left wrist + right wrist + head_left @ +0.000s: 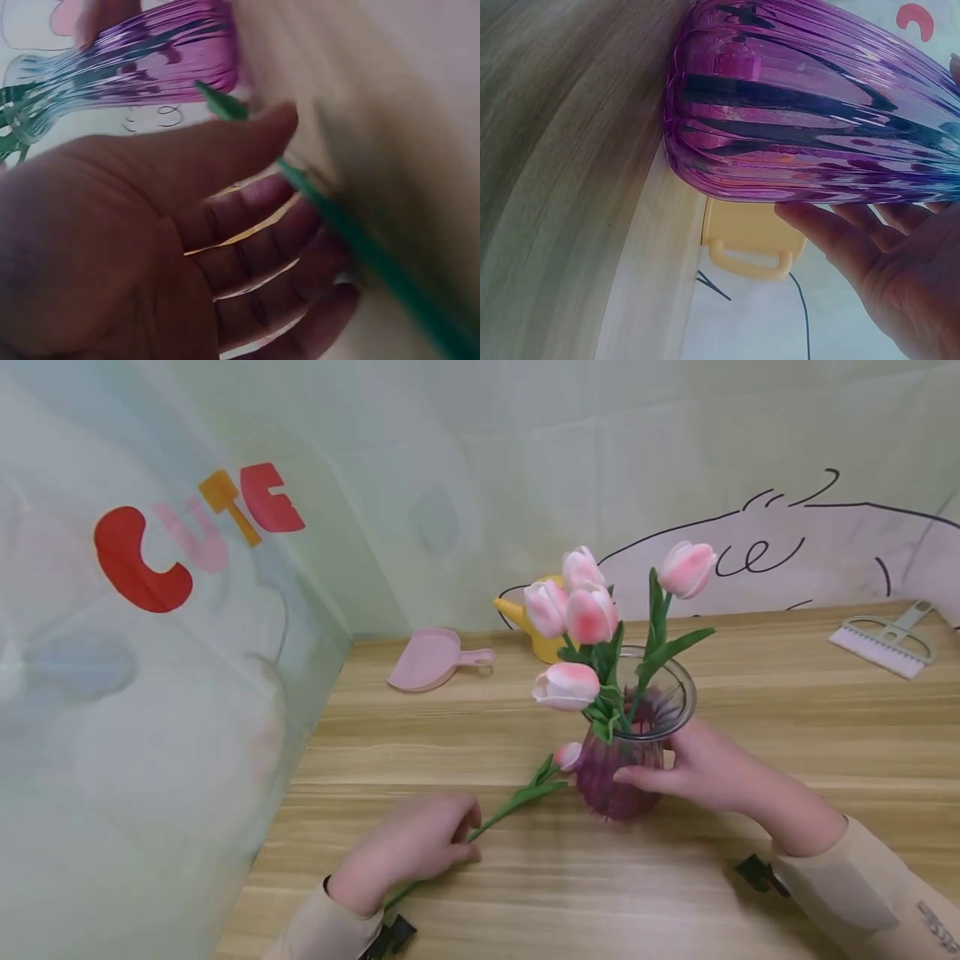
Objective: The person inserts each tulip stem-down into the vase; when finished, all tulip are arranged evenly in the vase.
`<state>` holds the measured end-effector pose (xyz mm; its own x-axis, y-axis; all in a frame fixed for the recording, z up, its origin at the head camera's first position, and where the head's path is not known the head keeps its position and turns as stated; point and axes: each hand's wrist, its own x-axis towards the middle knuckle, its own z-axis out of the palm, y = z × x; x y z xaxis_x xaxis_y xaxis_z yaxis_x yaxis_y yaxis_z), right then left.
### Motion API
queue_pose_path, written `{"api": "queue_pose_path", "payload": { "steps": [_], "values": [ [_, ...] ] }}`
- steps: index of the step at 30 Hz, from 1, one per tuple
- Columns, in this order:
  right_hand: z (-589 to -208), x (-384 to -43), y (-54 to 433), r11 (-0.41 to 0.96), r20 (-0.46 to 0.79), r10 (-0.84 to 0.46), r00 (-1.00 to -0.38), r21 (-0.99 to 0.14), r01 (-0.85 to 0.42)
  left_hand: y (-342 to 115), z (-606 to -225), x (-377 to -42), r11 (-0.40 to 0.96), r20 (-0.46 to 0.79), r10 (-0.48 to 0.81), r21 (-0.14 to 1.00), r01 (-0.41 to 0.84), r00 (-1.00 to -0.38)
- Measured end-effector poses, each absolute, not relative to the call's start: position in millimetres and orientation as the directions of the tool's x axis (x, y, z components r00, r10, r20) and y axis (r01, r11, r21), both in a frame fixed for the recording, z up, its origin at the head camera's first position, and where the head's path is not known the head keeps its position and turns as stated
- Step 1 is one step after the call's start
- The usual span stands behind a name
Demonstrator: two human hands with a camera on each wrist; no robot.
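Observation:
My right hand (708, 768) grips a ribbed glass vase (618, 777), purple at the base and clear at the rim, that stands upright on the table. Several pink and white artificial tulips (592, 614) lean out of its mouth. In the right wrist view the fingers (840, 240) lie along the vase's side. One more tulip (517, 797) lies left of the vase, its bud close to the glass. Over its green stem (375, 266) is my left hand (420, 839), thumb and fingers on either side of the stem with a gap between them.
On the wooden table (420, 743), a pink dustpan (431, 658) lies at the back left. Behind the tulips stands a yellow watering can (543, 639). A small brush (885, 639) lies at the back right. Printed cloth (465, 468) hangs along the back and left.

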<state>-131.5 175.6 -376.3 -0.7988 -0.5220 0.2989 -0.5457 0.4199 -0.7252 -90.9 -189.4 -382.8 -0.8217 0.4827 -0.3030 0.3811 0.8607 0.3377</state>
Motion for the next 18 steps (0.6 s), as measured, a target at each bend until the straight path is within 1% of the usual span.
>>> {"api": "queue_pose_path", "payload": {
  "steps": [9, 14, 16, 18],
  "values": [
    [-377, -131, 177, 0.432, 0.28, -0.515, -0.81, -0.731, -0.528, -192, -396, -82, 0.861, -0.204, 0.484, 0.284, 0.421, -0.851],
    [-377, -132, 177, 0.427, 0.291, -0.521, -0.802, -0.725, -0.541, -197, -398, -83, 0.851, -0.188, 0.466, 0.362, 0.38, -0.865],
    [-377, -133, 176, 0.42, 0.297, -0.525, -0.797, -0.724, -0.547, -199, -396, -86, 0.846, -0.16, 0.447, 0.396, 0.357, -0.88],
    [-377, -133, 176, 0.418, 0.3, -0.526, -0.796, -0.724, -0.548, -200, -390, -90, 0.84, -0.107, 0.421, 0.42, 0.343, -0.901]
  ]
}}
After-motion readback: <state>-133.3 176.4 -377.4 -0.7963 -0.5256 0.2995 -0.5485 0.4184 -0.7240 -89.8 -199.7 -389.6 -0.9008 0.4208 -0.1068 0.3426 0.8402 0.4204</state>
